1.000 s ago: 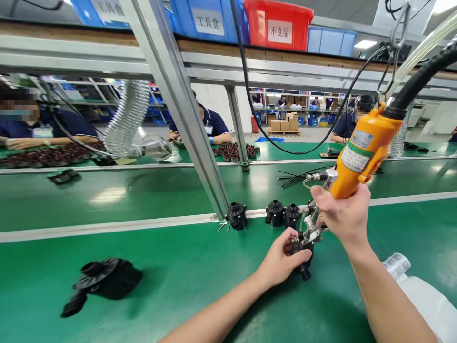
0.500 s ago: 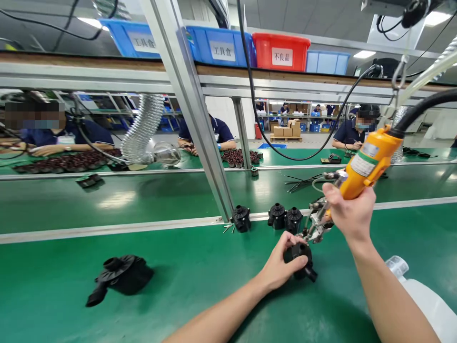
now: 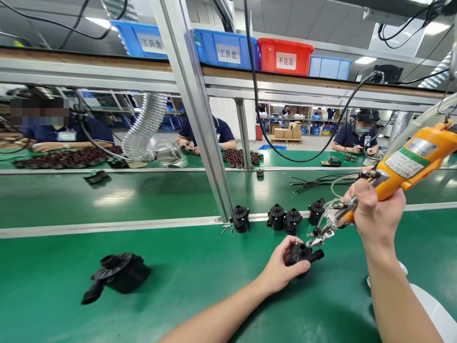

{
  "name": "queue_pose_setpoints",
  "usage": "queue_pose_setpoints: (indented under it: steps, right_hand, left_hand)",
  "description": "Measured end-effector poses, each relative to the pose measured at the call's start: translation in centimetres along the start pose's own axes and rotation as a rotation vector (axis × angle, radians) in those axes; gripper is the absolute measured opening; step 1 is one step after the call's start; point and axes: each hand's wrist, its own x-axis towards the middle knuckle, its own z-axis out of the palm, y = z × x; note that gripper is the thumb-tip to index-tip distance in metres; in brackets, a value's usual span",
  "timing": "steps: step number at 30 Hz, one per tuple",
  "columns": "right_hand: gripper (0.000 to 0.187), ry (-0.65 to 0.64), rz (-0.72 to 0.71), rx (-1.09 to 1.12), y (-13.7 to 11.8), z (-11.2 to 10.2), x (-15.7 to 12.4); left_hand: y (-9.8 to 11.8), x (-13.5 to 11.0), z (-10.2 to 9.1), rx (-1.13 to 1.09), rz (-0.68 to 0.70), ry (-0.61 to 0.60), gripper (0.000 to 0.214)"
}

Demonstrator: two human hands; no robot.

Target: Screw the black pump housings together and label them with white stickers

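My left hand (image 3: 282, 264) is closed around a small black pump housing (image 3: 302, 252), thumb in front and fingers behind; its spout points right. My right hand (image 3: 374, 214) grips an orange electric screwdriver (image 3: 410, 162) held at a slant. The metal nozzle end of the tool comes down close to the top of the housing; whether it touches I cannot tell. Behind the hands stand more black pump housings (image 3: 276, 217) along the white strip. A larger-looking black pump housing (image 3: 121, 272) sits apart at the left on the green surface.
A metal post (image 3: 194, 109) rises behind the work surface, with several loose screws (image 3: 227, 228) at its foot. A white container (image 3: 433, 309) is at lower right, partly behind my right forearm. Black cables (image 3: 317, 182) lie farther back. Co-workers sit across the bench.
The screwdriver and my right hand have moved right and tilted lower. The pump housing in my left hand has turned, its spout swinging from lower right to right.
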Motion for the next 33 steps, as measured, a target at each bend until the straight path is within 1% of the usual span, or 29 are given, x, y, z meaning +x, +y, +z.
queue_pose_setpoints:
  steps: [3, 6, 9, 12, 17, 20, 23, 28, 31, 33]
  right_hand:
    - [0.045, -0.025, 0.022, 0.056, 0.0, 0.6, -0.3]
    - [0.051, -0.048, 0.050, 0.076, -0.3, 0.7, -0.4]
    - [0.050, -0.042, 0.061, 0.013, -0.4, 0.4, -0.5]
    - [0.044, -0.069, 0.062, -0.048, -0.3, 0.5, -0.9]
    - [0.042, -0.155, -0.005, -0.036, 0.2, 2.4, -2.2]
    - [0.043, -0.198, 0.020, -0.078, 0.7, 3.2, -2.7]
    - [0.047, -0.195, 0.049, -0.096, 0.8, 3.3, -3.0]
    - [0.046, -0.198, 0.111, -0.106, 0.6, 3.5, -3.3]
    - [0.045, -0.145, 0.105, -0.123, 0.5, 3.3, -2.9]
    - [0.045, -0.091, 0.057, -0.115, 0.4, 2.6, -2.3]
  left_hand:
    - [-0.1, 0.0, 0.0, -0.009, -0.003, -0.004, 0.055]
    - [-0.3, 0.0, 0.1, -0.018, -0.007, -0.007, 0.054]
    - [-0.2, 0.0, 0.2, -0.044, -0.015, -0.005, 0.055]
    - [0.1, 0.1, 0.4, -0.082, -0.033, -0.006, 0.056]
    - [0.4, 0.3, 0.5, -0.099, -0.026, 0.001, 0.054]
    - [0.2, 0.4, 0.5, -0.105, -0.009, -0.002, 0.053]
    - [0.2, 0.4, 0.5, -0.100, -0.007, -0.007, 0.056]
    - [0.3, 0.4, 0.4, -0.052, 0.006, -0.022, 0.054]
    - [0.1, 0.0, 0.1, -0.026, 0.034, -0.010, 0.054]
    - [-0.1, -0.2, -0.3, -0.058, 0.065, -0.027, 0.056]
